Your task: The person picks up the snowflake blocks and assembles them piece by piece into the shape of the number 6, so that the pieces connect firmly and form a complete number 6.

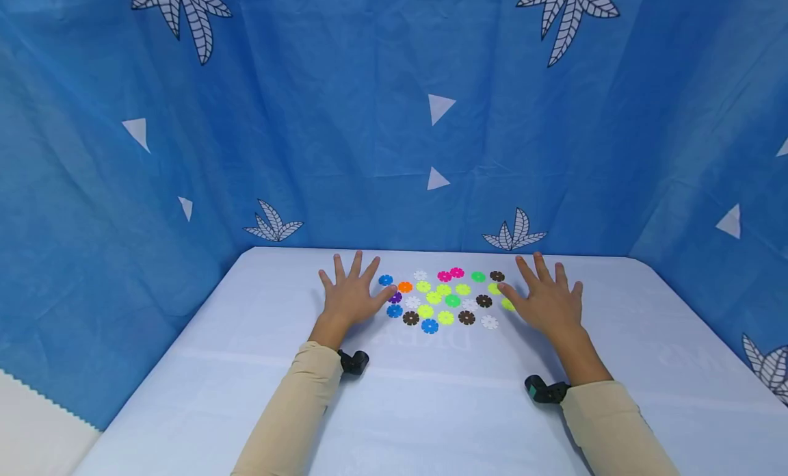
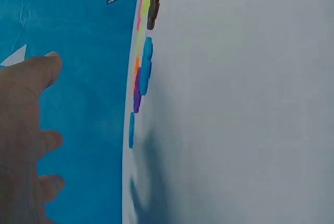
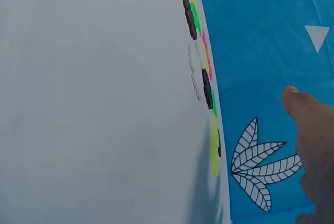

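Observation:
Several flat, notched plastic discs lie spread over the middle of the white table, among them a blue disc, an orange disc, a purple disc and a white disc. My left hand, fingers spread, hovers at the left side of the discs, its thumb near the purple one. On the right side my right hand is held with fingers spread too, its thumb covering part of a yellow disc in the head view. Both wrist views show the hands raised above the tabletop, holding nothing.
A white cloth covers the table. Behind it and at both sides hangs a blue curtain with leaf and triangle prints. Black wrist cameras, one on the left wrist and one on the right, sit by the beige sleeves.

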`<control>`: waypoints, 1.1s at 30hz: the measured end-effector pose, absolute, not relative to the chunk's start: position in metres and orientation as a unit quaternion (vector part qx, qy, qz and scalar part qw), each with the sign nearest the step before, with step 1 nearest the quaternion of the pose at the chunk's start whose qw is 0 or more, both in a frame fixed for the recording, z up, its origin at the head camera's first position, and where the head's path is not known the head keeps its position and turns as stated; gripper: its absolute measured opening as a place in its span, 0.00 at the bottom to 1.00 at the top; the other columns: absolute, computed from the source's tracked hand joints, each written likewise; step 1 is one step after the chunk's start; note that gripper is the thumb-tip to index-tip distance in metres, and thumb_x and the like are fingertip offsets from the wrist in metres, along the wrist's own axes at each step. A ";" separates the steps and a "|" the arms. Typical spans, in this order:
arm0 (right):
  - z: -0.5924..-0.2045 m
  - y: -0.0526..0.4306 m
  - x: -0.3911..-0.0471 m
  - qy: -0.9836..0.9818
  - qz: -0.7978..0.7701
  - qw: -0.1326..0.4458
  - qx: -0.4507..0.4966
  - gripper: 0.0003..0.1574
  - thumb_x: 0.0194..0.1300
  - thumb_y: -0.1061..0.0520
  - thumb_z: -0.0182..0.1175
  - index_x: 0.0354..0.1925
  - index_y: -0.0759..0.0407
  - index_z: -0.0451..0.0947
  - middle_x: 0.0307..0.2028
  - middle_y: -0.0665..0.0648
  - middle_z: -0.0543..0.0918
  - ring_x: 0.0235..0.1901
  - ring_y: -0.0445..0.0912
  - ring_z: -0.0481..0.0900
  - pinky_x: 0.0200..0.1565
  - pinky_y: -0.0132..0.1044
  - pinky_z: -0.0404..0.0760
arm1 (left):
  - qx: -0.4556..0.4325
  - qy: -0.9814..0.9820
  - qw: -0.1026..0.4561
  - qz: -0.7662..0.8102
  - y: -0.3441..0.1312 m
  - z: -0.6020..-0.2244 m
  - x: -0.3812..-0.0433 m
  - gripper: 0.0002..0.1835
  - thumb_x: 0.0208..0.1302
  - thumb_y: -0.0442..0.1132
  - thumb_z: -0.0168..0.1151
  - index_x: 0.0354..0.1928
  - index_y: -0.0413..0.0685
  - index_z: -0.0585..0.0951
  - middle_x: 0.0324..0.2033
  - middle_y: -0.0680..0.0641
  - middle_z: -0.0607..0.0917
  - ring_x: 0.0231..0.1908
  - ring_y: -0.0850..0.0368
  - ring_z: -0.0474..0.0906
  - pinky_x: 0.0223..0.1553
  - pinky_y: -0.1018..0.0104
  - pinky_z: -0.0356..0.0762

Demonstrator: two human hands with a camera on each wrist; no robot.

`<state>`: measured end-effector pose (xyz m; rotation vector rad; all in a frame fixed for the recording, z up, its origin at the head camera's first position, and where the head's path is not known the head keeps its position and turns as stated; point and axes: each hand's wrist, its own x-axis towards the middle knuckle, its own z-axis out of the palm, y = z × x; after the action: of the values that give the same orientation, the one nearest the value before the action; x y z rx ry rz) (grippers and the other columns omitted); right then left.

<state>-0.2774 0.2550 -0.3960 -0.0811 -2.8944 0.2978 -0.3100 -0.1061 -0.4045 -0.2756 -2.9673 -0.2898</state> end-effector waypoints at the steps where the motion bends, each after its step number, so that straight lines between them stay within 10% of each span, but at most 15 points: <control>1: -0.395 0.254 -0.277 -0.988 0.101 0.115 -0.026 0.57 0.67 0.22 0.46 0.80 0.53 0.51 0.78 0.69 0.44 0.73 0.74 0.36 0.63 0.77 0.32 | -0.093 -0.988 0.072 -0.100 -0.106 -0.404 -0.310 0.46 0.65 0.75 0.44 0.80 0.64 0.56 0.79 0.42 0.47 0.74 0.25 0.31 0.63 0.22 0.30; 10: -0.385 0.240 -0.273 -0.988 0.099 0.116 0.014 0.56 0.68 0.23 0.47 0.80 0.52 0.53 0.77 0.69 0.51 0.72 0.76 0.45 0.63 0.78 0.37 | -0.125 -0.979 0.046 -0.156 -0.098 -0.391 -0.304 0.43 0.67 0.71 0.50 0.79 0.62 0.59 0.79 0.43 0.51 0.75 0.28 0.32 0.65 0.24 0.31; 19: -0.383 0.188 -0.260 -0.975 0.116 0.127 0.137 0.37 0.66 0.42 0.67 0.68 0.54 0.75 0.61 0.66 0.78 0.64 0.66 0.71 0.62 0.74 0.58 | -0.273 -0.918 -0.051 -0.282 -0.079 -0.382 -0.299 0.26 0.70 0.43 0.65 0.67 0.44 0.76 0.61 0.45 0.79 0.62 0.49 0.73 0.63 0.53 0.70; 24: -0.393 0.167 -0.254 -0.959 0.164 0.088 0.211 0.27 0.62 0.47 0.72 0.57 0.54 0.84 0.47 0.56 0.85 0.52 0.56 0.80 0.52 0.62 0.74 | -0.289 -0.924 -0.065 -0.241 -0.068 -0.388 -0.298 0.18 0.68 0.39 0.68 0.57 0.42 0.83 0.48 0.48 0.84 0.51 0.53 0.78 0.56 0.58 0.76; 33: -0.405 0.159 -0.255 -0.950 0.166 0.053 0.258 0.24 0.61 0.48 0.73 0.56 0.51 0.85 0.41 0.51 0.79 0.46 0.50 0.73 0.40 0.47 0.64 | -0.303 -0.931 -0.065 -0.192 -0.062 -0.399 -0.298 0.09 0.66 0.35 0.69 0.48 0.46 0.87 0.36 0.54 0.83 0.41 0.58 0.76 0.52 0.63 0.76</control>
<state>-0.2549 0.1594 -0.4053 0.7853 -2.8887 0.5050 -0.2977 -0.0617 -0.3987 -0.9939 -3.0534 -0.6281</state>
